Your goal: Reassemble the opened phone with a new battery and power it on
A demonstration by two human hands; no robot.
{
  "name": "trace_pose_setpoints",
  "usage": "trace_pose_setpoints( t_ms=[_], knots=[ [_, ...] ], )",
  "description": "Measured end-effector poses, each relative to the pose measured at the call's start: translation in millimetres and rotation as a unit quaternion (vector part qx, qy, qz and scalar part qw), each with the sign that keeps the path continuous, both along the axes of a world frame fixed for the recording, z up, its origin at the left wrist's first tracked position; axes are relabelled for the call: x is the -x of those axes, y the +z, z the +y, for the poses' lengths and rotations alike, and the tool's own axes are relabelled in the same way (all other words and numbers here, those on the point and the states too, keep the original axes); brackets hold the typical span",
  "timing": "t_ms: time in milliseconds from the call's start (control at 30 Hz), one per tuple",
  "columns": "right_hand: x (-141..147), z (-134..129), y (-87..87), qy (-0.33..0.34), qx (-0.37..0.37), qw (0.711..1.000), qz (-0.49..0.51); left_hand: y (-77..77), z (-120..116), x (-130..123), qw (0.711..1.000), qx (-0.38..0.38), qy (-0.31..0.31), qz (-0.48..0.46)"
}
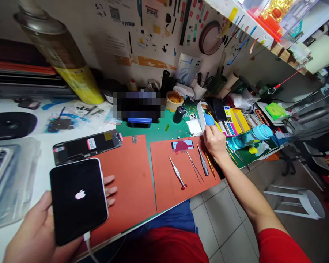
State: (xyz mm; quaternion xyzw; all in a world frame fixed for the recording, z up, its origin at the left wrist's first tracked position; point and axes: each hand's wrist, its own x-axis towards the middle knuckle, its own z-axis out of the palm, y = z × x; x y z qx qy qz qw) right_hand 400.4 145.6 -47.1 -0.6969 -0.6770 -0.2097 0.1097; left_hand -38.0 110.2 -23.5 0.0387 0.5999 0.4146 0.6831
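Note:
My left hand is wrapped round a smartphone, its dark screen lit with a white apple logo. A white charging cable is plugged into the phone's bottom edge. Behind the phone lies a detached phone screen with white stickers. My right hand is closed at the far right corner of the orange mat, beside a blue rounded object; what its fingers hold is hidden. Left of it lie a silver screwdriver, tweezers, a grey screwdriver and a gold screwdriver.
Two orange mats cover the bench front. A blue water bottle lies tilted right of my right hand. A yellow spray can stands back left, and a tape roll sits by the wall. A white stool stands on the floor.

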Motion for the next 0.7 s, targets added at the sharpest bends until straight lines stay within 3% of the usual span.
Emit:
trace_pose_setpoints(
  t_ms=[100,200,300,400,433,500,700],
  knots=[
    [6,8,9.0,0.022,0.007,0.999,0.024,21.0,0,-15,0.997,0.041,-0.015,0.056],
    [13,-12,26.3,0.038,-0.017,0.998,0.056,29.7,-2,-19,0.998,0.022,-0.018,0.058],
    [41,-57,44.9,0.068,-0.053,0.991,0.101,22.1,-7,-14,1.0,-0.019,-0.014,0.018],
    [95,-106,56.8,0.188,-0.005,0.97,0.153,7.6,-13,-7,0.993,-0.106,-0.039,-0.039],
    [116,-119,58.1,0.25,0.027,0.953,0.171,3.2,-16,-5,0.989,-0.132,-0.043,-0.055],
    [162,-139,55.5,0.417,0.131,0.875,0.209,-3.7,-19,-1,0.982,-0.165,-0.041,-0.088],
    [293,-159,12.8,0.695,0.306,0.634,0.147,-14.0,-25,5,0.955,-0.219,-0.077,-0.184]
  ],
)
